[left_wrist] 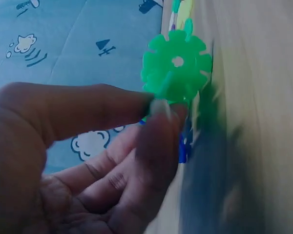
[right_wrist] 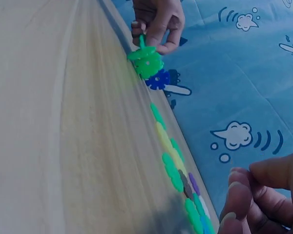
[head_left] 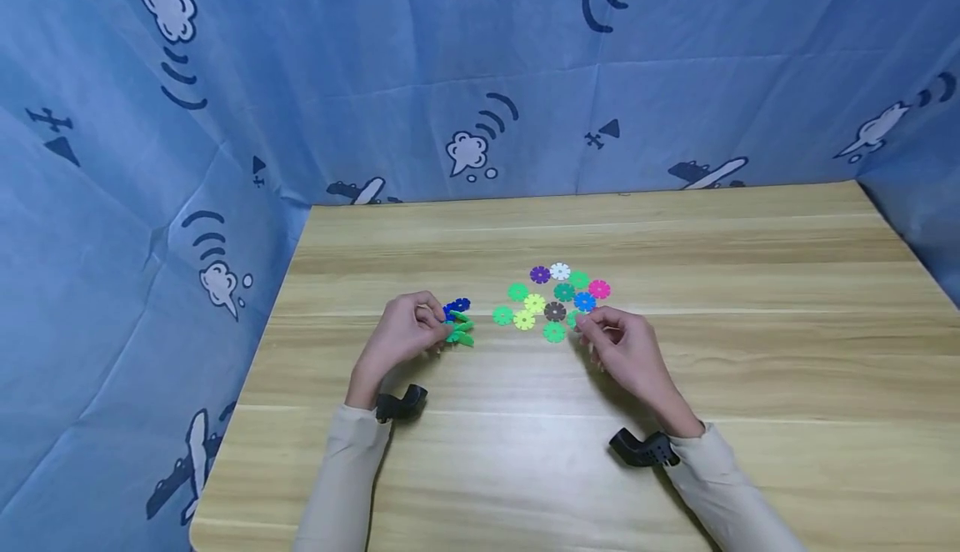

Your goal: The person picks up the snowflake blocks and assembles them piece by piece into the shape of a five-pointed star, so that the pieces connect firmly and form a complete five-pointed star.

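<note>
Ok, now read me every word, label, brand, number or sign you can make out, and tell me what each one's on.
None: I can read no text in any view.
Blue fabric backdrop: only printed cartoon drawings, no legible letters or numbers.
Coloured, notched, round plastic discs: no lettering visible; any fine marks would be too small to read.
Black wrist-worn devices: no legible label.

The left hand pinches green discs, with a blue disc just beside them. Flat discs in many colors lie on the bench between the hands. Blue cloth shows behind the right hand.
</note>
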A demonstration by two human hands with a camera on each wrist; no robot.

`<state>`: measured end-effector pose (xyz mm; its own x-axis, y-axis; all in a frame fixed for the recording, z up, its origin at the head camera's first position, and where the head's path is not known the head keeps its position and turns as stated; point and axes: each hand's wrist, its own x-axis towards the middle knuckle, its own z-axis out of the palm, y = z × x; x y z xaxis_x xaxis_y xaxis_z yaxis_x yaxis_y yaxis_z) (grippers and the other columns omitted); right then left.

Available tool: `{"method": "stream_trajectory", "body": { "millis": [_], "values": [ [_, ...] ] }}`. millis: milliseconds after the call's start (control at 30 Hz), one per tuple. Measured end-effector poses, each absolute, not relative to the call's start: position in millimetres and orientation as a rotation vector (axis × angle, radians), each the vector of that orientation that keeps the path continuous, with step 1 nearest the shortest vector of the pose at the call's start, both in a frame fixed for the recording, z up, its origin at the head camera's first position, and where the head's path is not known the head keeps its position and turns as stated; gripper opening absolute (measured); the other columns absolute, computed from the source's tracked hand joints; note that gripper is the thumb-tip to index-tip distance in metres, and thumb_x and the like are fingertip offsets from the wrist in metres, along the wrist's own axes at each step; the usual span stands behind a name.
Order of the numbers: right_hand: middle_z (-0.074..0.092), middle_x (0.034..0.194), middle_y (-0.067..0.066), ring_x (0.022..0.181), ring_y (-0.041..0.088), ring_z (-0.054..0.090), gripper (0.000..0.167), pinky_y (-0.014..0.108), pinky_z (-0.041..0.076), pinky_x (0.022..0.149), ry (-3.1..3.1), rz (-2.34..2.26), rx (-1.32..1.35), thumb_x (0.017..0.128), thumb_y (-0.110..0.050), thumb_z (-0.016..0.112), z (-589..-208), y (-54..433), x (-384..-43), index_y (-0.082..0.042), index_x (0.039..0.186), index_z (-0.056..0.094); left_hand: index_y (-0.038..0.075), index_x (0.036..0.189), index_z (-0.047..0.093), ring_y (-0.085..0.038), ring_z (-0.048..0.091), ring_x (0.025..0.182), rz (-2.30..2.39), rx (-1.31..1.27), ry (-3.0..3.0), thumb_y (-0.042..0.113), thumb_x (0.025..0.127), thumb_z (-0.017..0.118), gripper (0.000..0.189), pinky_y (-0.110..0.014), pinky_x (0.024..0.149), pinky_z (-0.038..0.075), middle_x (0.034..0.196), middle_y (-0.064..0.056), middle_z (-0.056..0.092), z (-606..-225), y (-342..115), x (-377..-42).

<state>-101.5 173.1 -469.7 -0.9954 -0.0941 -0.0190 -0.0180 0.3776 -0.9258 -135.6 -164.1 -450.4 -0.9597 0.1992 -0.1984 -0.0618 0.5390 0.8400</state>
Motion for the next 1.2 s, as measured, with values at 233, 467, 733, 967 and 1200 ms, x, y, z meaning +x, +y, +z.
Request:
{"method": "stream_trajectory", "body": {
  "millis": [233,467,733,967,1200],
  "values": [
    [0.070,0.083,0.022,0.050,0.013,0.060,0.030,0.026,0.049,0.043,2.587,-1.721,-0.029,0.105,-0.023,0.065,-472.0,178.8,-102.6,0.005,0.100,0.073,0.006,0.092,0.066,-0.013,0.057,0.055,1.236,0.131,2.584,0.011,0.092,0.077,0.012,-0.023,0.051,0.042,0.065,-0.001,0.065,-449.7,-169.0,-135.9],
    [0.073,0.087,0.019,0.055,0.010,0.060,0.027,0.025,0.049,0.045,2.719,-1.605,0.062,0.104,-0.025,0.067,-471.4,184.5,-101.6,0.000,0.102,0.074,0.007,0.089,0.067,-0.008,0.045,0.051,1.276,0.265,2.774,0.008,0.094,0.074,0.008,-0.021,0.054,0.039,0.056,0.006,0.050,-452.1,-160.0,-136.0],
    [0.069,0.081,0.011,0.061,0.007,0.052,0.015,0.021,0.040,0.053,2.971,-1.398,0.153,0.096,-0.016,0.074,-473.0,191.7,-106.1,-0.004,0.103,0.072,0.012,0.081,0.072,-0.003,0.036,0.051,1.204,0.611,3.086,0.022,0.093,0.079,0.018,-0.018,0.052,0.037,0.055,0.006,0.045,-461.8,-119.7,-130.5],
    [0.070,0.079,0.010,0.063,0.011,0.054,0.034,0.023,0.038,0.057,3.047,-1.268,0.087,0.092,-0.020,0.080,-476.9,193.1,-109.3,0.001,0.118,0.070,0.012,0.089,0.080,-0.014,0.055,0.076,1.013,0.732,3.227,0.031,0.085,0.087,0.021,-0.024,0.065,0.046,0.081,-0.001,0.068,-470.2,-98.8,-129.0],
    [0.070,0.079,0.010,0.062,0.014,0.054,0.029,0.023,0.036,0.052,3.034,-1.237,0.095,0.091,-0.023,0.082,-480.3,192.6,-109.7,-0.004,0.111,0.073,0.009,0.104,0.081,-0.019,0.055,0.088,0.886,0.667,3.190,0.033,0.087,0.085,0.030,-0.034,0.082,0.047,0.094,-0.003,0.070,-472.3,-93.4,-138.3]
  ]
}}
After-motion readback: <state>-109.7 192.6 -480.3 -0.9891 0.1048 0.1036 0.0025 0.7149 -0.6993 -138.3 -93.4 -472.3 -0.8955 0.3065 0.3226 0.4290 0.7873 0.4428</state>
